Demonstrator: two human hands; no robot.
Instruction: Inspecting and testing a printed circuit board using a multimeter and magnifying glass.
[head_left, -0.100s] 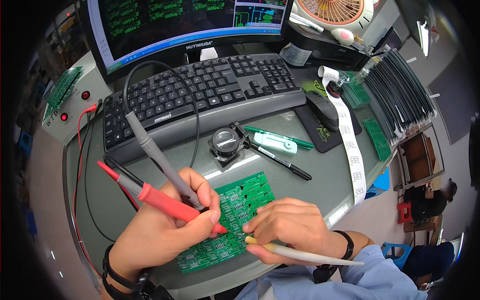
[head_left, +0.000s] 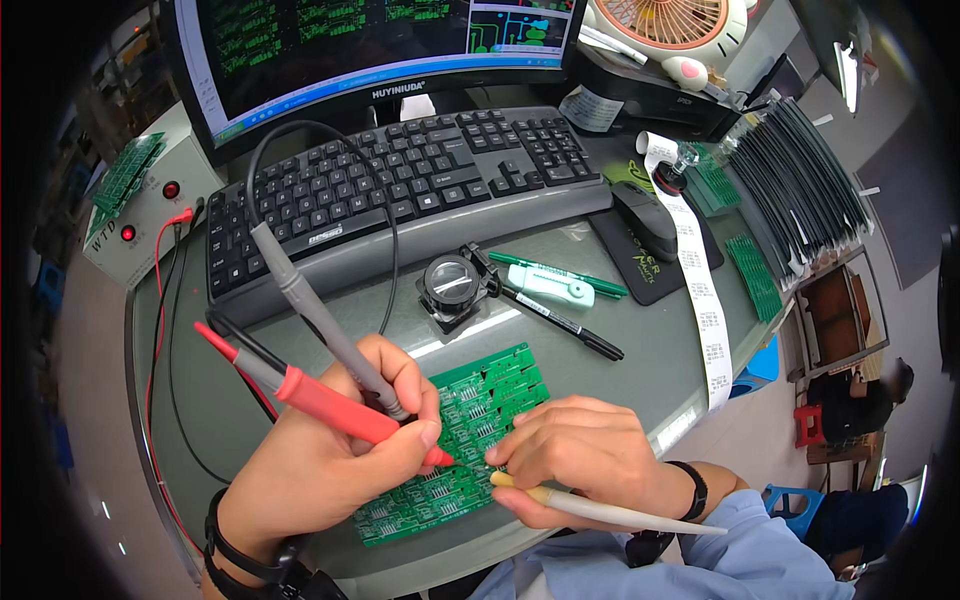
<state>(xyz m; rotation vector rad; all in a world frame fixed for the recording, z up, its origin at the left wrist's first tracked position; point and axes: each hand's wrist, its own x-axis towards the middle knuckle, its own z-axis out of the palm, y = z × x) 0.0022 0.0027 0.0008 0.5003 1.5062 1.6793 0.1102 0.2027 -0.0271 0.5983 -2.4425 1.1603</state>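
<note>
A green circuit board (head_left: 490, 375) lies on the table between my hands. My left hand (head_left: 310, 470) is closed around a red test probe (head_left: 340, 408) and a grey test probe (head_left: 318, 318), holding them together like chopsticks. The red probe's tip reaches the middle of the board; the grey one's tip is hidden behind my fingers. On the board's right side rests my right hand (head_left: 595, 450), its fingers curled and fingertips near the red tip. It grips a pale tapered stick-like tool (head_left: 610, 511), yellowish at the thicker end, whose exact kind I cannot make out.
Behind the board lie a magnifier loupe (head_left: 452, 287), a black marker (head_left: 565, 325), a mint-green cutter (head_left: 550, 286) and a green pen (head_left: 603, 287). Farther back are a keyboard (head_left: 420, 225) and monitor (head_left: 400, 85). A mouse (head_left: 645, 220), paper strip (head_left: 705, 300) and probe cables (head_left: 160, 370) flank the workspace.
</note>
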